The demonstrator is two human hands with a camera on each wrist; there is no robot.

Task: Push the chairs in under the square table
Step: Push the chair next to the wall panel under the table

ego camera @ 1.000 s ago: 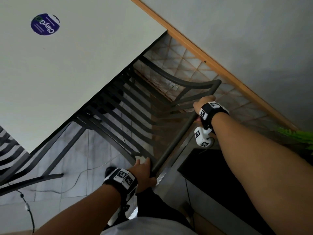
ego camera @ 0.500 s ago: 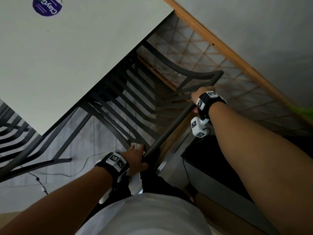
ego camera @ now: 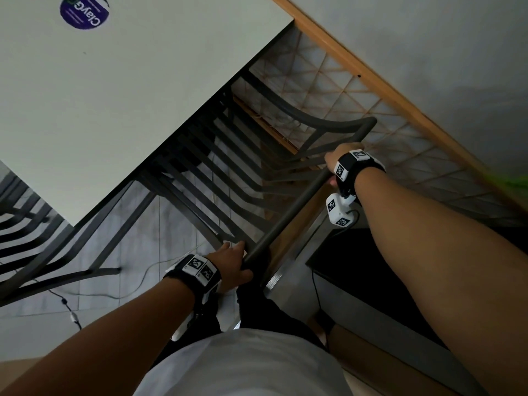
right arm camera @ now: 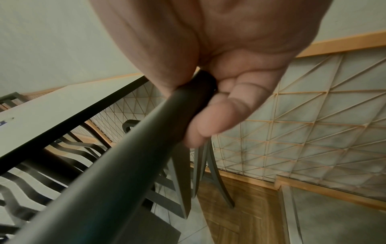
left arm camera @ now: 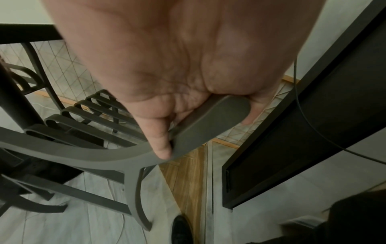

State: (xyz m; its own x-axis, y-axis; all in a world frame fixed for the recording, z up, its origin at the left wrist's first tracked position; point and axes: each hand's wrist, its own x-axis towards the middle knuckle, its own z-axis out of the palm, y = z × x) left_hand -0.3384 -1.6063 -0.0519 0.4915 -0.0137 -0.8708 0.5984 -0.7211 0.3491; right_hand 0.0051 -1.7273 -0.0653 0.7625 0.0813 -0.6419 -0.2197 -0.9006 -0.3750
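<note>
Pushing a dark slatted chair (ego camera: 228, 178) toward the white square bench (ego camera: 120, 90) — compared with a second earlier, slightly more of the seat slats sits beneath the bench edge, so likely nearly tucked in, though backrest and arms remain outside. Left hand (ego camera: 233, 265) wrapped around the near end of the top rail (ego camera: 288, 212), thumb along it; right hand (ego camera: 338, 162) curled over the far end — both grips closed on the rail, forearms reaching forward. Second chair (ego camera: 25, 238) at the left, partly under.

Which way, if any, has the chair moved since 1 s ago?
Cannot tell. The head camera shifted; the chair sits about as far from the table edge as before, at most marginally closer.
</note>
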